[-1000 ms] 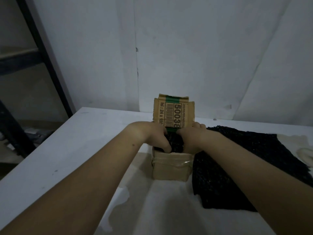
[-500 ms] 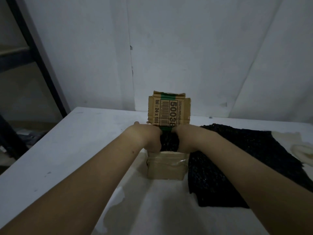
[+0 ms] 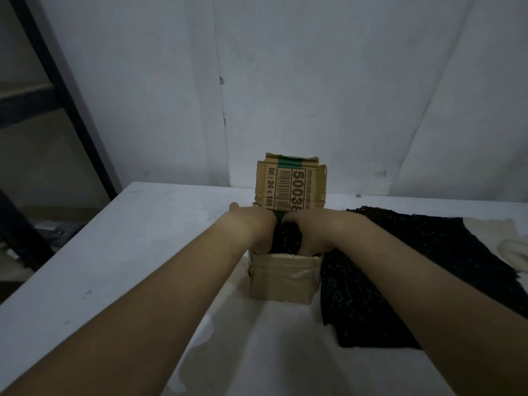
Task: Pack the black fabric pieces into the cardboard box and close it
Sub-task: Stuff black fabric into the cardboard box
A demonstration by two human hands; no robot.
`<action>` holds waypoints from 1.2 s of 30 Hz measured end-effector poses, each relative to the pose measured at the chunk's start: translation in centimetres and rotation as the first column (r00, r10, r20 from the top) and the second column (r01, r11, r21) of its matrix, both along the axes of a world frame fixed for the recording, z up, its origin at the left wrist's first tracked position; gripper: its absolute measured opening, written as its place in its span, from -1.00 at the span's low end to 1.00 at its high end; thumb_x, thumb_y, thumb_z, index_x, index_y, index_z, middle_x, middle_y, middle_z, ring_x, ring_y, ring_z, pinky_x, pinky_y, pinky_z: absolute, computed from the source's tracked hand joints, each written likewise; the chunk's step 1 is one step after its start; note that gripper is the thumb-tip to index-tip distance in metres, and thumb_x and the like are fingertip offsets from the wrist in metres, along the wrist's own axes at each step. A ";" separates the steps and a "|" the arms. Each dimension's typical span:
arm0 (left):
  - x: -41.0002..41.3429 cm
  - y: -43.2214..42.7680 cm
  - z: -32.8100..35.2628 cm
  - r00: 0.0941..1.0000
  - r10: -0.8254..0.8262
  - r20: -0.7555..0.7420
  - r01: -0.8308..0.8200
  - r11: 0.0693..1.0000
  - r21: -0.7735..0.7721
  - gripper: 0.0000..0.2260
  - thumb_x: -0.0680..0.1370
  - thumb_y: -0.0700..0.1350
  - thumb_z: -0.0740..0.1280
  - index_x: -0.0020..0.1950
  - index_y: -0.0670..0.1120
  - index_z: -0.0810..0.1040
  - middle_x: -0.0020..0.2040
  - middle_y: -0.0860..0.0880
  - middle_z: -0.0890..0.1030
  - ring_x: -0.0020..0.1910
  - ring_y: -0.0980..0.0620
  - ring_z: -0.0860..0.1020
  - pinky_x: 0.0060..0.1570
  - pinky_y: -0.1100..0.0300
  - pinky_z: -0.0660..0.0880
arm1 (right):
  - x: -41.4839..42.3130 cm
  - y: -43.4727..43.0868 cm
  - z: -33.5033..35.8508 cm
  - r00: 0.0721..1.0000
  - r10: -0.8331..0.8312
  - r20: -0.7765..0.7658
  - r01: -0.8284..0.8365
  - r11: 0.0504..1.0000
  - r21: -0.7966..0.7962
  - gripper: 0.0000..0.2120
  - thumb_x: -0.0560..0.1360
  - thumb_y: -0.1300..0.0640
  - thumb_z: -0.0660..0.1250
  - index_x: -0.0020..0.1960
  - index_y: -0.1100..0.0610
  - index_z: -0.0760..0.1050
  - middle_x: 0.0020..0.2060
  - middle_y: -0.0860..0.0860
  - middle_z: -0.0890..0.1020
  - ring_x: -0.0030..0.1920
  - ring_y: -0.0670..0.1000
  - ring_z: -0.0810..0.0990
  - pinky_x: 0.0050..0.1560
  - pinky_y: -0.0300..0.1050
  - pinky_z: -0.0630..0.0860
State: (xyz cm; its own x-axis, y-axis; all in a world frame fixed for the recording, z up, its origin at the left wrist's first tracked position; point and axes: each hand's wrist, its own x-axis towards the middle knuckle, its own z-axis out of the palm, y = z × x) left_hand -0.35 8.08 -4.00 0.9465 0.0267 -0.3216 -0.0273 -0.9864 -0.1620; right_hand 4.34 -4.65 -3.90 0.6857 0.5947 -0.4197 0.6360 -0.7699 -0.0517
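Black fabric bundle (image 3: 287, 238) is sitting in the open top of the cardboard box (image 3: 281, 281) on the tabletop (image 3: 114, 267), as the left hand (image 3: 251, 227) and right hand (image 3: 311, 232) are gripping it from either side, fingers curling down around it. Loose black fabric (image 3: 400, 267) is lying just right of the box, touching its side.

The left hand (image 3: 254, 230) and right hand (image 3: 311, 231) have drawn together, knuckles nearly meeting, and sunk deeper into the cardboard box (image 3: 281, 280); less black fabric (image 3: 287, 240) shows between them (a narrow strip).
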 end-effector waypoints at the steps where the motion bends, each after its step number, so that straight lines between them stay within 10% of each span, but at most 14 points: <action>1: 0.0 0.2 0.0 1.000 -0.005 -0.017 0.004 1.000 -0.025 -0.74 0.55 -0.17 0.26 0.23 -0.04 0.53 0.01 -0.03 0.54 -0.05 -0.03 0.44 0.09 0.03 0.30 | 0.0 0.2 -0.6 1.000 -0.006 0.003 0.006 1.000 -0.020 -0.13 0.43 -0.07 0.48 0.58 -0.04 0.07 0.41 0.05 0.40 0.31 0.08 0.43 0.29 -0.04 0.45; 6: -0.5 0.8 0.7 1.000 -0.014 -0.018 0.013 0.997 -0.079 -0.75 0.53 -0.11 0.30 0.21 -0.01 0.55 -0.01 -0.02 0.58 -0.22 0.06 0.48 -0.32 0.20 0.31 | 0.6 0.8 -1.6 0.997 -0.065 0.049 0.068 0.995 -0.073 -0.19 0.44 -0.03 0.45 0.56 -0.05 0.09 0.42 0.10 0.33 0.37 0.17 0.33 0.39 0.09 0.35; 12: -1.8 1.3 1.5 0.998 0.040 0.042 -0.028 0.966 -0.255 -0.68 0.57 0.11 0.19 0.29 0.11 0.50 0.17 0.01 0.57 0.05 -0.05 0.48 0.04 0.02 0.26 | 0.6 -2.1 0.8 0.986 -0.046 -0.158 0.085 0.966 0.244 -0.16 0.33 -0.05 0.58 0.50 -0.08 0.26 0.34 -0.06 0.46 0.31 0.01 0.45 0.34 0.01 0.42; 16: -3.2 1.8 -0.1 0.997 0.035 0.067 -0.010 0.944 -0.330 -0.61 0.61 0.15 0.17 0.42 0.11 0.44 0.30 -0.05 0.54 0.19 -0.10 0.51 0.19 0.02 0.40 | 0.3 -4.1 0.9 0.997 -0.072 -0.037 0.080 0.937 0.340 -0.29 0.34 -0.07 0.57 0.42 -0.06 0.37 0.21 -0.09 0.54 0.19 -0.03 0.52 0.23 -0.10 0.47; 29: -4.6 1.5 -1.1 0.980 -0.001 0.199 0.073 0.931 -0.358 -0.73 0.62 0.11 0.18 0.14 0.01 0.58 -0.02 -0.05 0.64 -0.10 -0.04 0.58 -0.02 0.03 0.56 | -0.3 -5.1 -1.8 0.995 -0.058 0.082 0.018 0.909 0.417 -0.46 0.45 -0.11 0.43 0.40 -0.07 0.46 0.39 -0.09 0.47 0.29 -0.04 0.48 0.22 -0.21 0.40; 36: -6.0 -0.2 -1.9 0.780 -0.031 0.625 0.341 0.858 -0.383 -0.53 0.60 0.04 0.27 0.51 0.00 0.38 0.49 -0.01 0.42 0.43 -0.04 0.41 0.43 0.03 0.31 | -1.6 -10.0 -2.3 0.979 -0.187 0.077 0.056 0.616 0.786 -0.51 0.46 -0.13 0.41 0.38 -0.16 0.44 0.29 -0.24 0.53 0.23 -0.31 0.42 0.14 -0.53 0.31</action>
State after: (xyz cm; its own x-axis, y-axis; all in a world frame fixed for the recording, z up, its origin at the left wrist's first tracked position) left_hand -6.36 7.93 -5.90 0.9160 -0.1712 0.3628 -0.2729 -0.9287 0.2509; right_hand 2.77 -14.62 -6.20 0.7861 0.5595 0.2627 0.5902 -0.5530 -0.5881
